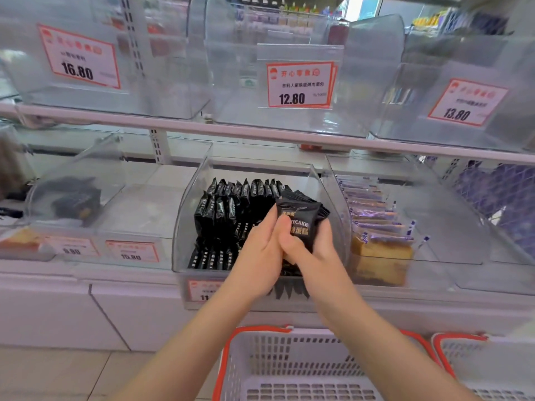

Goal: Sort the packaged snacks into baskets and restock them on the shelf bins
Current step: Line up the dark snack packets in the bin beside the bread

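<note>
Apparently the clear bin (188, 215) is already about half full of black packets, and both the left hand (260, 250) and the right hand (312, 250) grip a stack of black packets (301, 224) above it, while the basket (289, 357) below looks empty.

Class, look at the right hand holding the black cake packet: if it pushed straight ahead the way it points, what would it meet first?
Most likely the upright black packets in the clear middle bin. The right hand points into them, though depth is hard to judge.

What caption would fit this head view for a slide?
Both hands, left hand and right hand, hold black snack packets over the clear shelf bin.
</note>
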Demonstrator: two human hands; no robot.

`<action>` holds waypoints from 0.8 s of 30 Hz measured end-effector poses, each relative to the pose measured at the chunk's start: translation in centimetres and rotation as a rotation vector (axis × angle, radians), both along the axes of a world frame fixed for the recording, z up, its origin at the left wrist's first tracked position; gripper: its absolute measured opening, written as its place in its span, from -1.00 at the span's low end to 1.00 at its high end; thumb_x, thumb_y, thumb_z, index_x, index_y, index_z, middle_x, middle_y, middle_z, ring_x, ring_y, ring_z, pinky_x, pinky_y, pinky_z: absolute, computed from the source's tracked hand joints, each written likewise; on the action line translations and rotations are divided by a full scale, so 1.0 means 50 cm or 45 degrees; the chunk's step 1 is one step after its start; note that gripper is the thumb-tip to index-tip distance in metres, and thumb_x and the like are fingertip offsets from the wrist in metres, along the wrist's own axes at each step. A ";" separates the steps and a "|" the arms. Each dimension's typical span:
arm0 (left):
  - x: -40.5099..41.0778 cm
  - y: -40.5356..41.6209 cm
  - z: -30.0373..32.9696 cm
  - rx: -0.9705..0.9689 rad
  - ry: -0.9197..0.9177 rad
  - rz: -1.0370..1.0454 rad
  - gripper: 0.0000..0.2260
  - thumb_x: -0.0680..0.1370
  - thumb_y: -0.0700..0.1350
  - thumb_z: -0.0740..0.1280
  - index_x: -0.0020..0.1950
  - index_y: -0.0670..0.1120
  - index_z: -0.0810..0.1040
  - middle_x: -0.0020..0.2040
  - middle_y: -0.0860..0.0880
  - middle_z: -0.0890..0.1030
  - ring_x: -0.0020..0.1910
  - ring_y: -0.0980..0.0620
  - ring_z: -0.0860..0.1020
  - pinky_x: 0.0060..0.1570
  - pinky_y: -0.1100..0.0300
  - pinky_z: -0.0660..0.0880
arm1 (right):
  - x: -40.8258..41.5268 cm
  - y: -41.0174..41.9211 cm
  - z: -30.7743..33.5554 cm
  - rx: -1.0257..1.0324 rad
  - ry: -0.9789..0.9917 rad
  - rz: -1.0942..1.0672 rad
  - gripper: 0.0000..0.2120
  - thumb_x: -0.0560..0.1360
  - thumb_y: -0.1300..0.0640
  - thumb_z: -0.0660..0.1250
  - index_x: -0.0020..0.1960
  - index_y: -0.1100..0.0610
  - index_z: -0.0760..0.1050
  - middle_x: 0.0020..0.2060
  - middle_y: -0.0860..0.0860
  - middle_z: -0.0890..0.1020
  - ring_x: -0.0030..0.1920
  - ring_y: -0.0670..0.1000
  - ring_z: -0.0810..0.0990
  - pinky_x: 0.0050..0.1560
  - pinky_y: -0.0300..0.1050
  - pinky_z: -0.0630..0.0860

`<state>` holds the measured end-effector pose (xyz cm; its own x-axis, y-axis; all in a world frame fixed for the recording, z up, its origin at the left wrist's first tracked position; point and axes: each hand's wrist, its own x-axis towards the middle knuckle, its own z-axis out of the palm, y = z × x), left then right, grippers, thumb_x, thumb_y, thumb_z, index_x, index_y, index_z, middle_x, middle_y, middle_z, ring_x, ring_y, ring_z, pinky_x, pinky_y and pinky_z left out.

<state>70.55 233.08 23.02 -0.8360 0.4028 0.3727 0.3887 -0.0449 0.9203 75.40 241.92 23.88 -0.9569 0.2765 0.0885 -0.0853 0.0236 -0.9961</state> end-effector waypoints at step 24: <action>-0.366 0.133 -0.072 -1.652 1.211 -0.052 -0.68 0.56 -0.23 0.19 0.31 -0.07 0.40 0.23 -0.05 0.45 0.21 -0.07 0.43 0.08 0.06 0.45 | -0.183 0.070 0.047 1.894 -0.469 -0.505 -0.54 0.58 0.12 0.14 0.38 0.27 0.08 0.27 0.20 0.38 0.21 0.20 0.43 0.07 -0.05 0.41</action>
<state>52.25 239.75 19.43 -0.4931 0.8600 0.1314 0.8316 0.5103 -0.2191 66.24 245.41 26.24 -0.8774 0.3851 0.2863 0.3944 0.9186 -0.0268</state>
